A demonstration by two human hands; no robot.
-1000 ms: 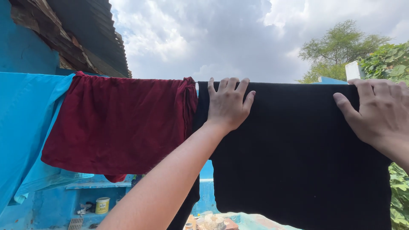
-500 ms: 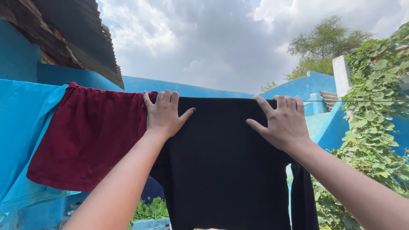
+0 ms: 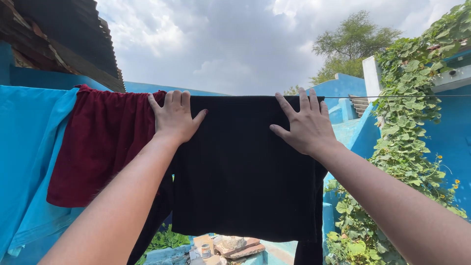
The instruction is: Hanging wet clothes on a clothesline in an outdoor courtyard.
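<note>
A black garment [image 3: 235, 167] hangs folded over a thin clothesline [image 3: 392, 96]. My left hand [image 3: 173, 118] lies flat on its upper left corner, fingers spread, where it overlaps a dark red cloth [image 3: 103, 142]. My right hand [image 3: 304, 125] presses flat on the black garment's upper right edge, fingers apart. Neither hand grips anything. To the left of the red cloth hangs a bright blue sheet [image 3: 24, 157].
A vine-covered blue wall [image 3: 417, 122] rises at the right. A corrugated roof overhang [image 3: 59, 39] juts out at the upper left. Below the garment lie stones and a small tin [image 3: 206, 250] on the ground. A tree [image 3: 353, 41] stands beyond the wall.
The black garment has slid left along the line and now overlaps the red cloth; both hands moved left with it. More of the line and vine wall shows at right.
</note>
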